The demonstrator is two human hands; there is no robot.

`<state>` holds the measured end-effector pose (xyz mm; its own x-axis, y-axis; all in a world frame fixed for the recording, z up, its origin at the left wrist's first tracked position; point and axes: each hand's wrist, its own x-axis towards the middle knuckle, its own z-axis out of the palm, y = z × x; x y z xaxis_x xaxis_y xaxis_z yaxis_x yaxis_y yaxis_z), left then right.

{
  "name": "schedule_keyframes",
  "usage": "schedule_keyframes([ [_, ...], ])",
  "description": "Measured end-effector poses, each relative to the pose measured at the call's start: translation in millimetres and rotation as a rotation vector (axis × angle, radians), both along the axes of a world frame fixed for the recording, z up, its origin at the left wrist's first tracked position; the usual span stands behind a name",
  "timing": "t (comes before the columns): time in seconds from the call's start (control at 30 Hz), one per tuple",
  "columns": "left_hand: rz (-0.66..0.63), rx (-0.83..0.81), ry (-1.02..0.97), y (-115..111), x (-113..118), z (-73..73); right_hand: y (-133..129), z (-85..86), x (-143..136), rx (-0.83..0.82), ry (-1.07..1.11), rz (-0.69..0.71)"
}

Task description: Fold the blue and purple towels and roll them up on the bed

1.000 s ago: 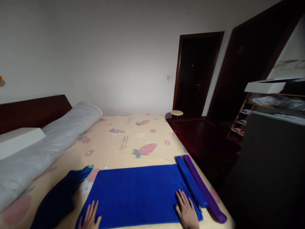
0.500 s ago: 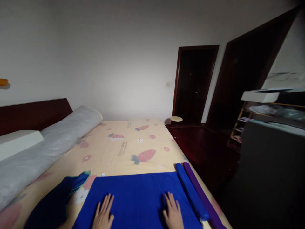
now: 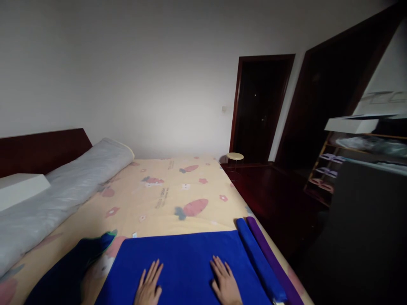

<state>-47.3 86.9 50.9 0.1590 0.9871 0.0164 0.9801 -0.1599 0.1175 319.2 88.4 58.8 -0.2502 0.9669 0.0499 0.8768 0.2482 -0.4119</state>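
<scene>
A blue towel-like cloth [image 3: 186, 271] lies spread out on the bed, its far edge nearly straight. My left hand [image 3: 149, 281] rests palm down on its left part, fingers stretched out. On the right part lies my right hand [image 3: 224, 279], also flat with fingers extended. Along the cloth's right side is a rolled blue cloth [image 3: 260, 260], and beside that a rolled purple cloth [image 3: 275, 260]. To the left sits a crumpled dark blue cloth [image 3: 63, 271] with green edging.
The bed [image 3: 165, 203] has a pale yellow sheet printed with carrots and flowers. A long grey roll [image 3: 79, 178] and a white box [image 3: 23, 190] lie at the left. Beyond the bed stands a round stool [image 3: 235, 156]; a shoe rack [image 3: 324, 171] and dark cabinet [image 3: 365, 224] are at right.
Both hands have slid inward over the blue cloth, the left toward the right and the right slightly leftward, so they are closer together. The view has shifted slightly.
</scene>
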Motion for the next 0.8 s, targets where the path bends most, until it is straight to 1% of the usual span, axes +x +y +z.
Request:
schedule_keyframes([
  [0.1, 0.191, 0.002, 0.072, -15.0, -70.0, 1.7, -8.7, -7.2, 48.4, 0.080, -0.061, -0.123],
  [0.17, 0.303, -0.005, 0.097, -23.3, -105.7, -0.4, -12.6, -13.5, 70.8, 0.098, -0.104, -0.185],
  [0.2, 0.346, -0.003, 0.098, -25.9, -117.3, -1.1, -13.5, -15.8, 77.4, 0.096, -0.122, -0.211],
  [0.23, 0.374, 0.011, 0.094, -27.1, -123.6, -0.8, -13.5, -16.8, 80.2, 0.095, -0.137, -0.233],
  [0.27, 0.385, 0.033, 0.088, -26.9, -124.1, 0.9, -12.6, -16.5, 79.1, 0.095, -0.145, -0.250],
  [0.3, 0.375, 0.057, 0.082, -25.3, -118.6, 4.1, -10.7, -14.7, 74.0, 0.099, -0.145, -0.258],
  [0.33, 0.345, 0.079, 0.076, -22.3, -107.3, 8.8, -7.9, -11.4, 64.9, 0.106, -0.138, -0.254],
  [0.37, 0.297, 0.097, 0.071, -18.2, -90.7, 14.6, -4.4, -6.9, 52.2, 0.111, -0.125, -0.236],
  [0.43, 0.171, 0.096, 0.050, -7.5, -45.5, 27.1, 3.8, 3.7, 17.8, 0.103, -0.086, -0.152],
  [0.5, 0.062, 0.069, 0.005, 4.5, 6.9, 36.2, 11.9, 13.1, -22.6, 0.078, -0.036, -0.041],
  [0.57, -0.007, 0.022, -0.036, 15.4, 54.4, 38.7, 18.4, 18.4, -59.8, 0.043, 0.007, 0.053],
  [0.6, -0.023, -0.010, -0.045, 19.7, 72.5, 37.3, 21.1, 19.3, -74.0, 0.020, 0.019, 0.089],
  [0.63, -0.033, -0.044, -0.048, 23.0, 85.2, 34.8, 23.4, 19.0, -83.7, -0.001, 0.026, 0.119],
  [0.67, -0.044, -0.068, -0.048, 25.4, 91.9, 31.4, 25.5, 18.0, -88.1, -0.018, 0.026, 0.142],
  [0.7, -0.053, -0.078, -0.047, 26.7, 92.1, 27.7, 27.4, 16.5, -86.6, -0.026, 0.022, 0.151],
  [0.73, -0.058, -0.074, -0.043, 27.0, 86.0, 24.2, 29.2, 14.5, -79.2, -0.027, 0.012, 0.141],
  [0.77, -0.051, -0.058, -0.036, 26.5, 74.1, 21.1, 30.7, 12.3, -66.4, -0.023, -0.005, 0.111],
  [0.8, -0.027, -0.037, -0.023, 25.2, 57.3, 18.7, 32.0, 9.7, -49.1, -0.015, -0.027, 0.064],
])
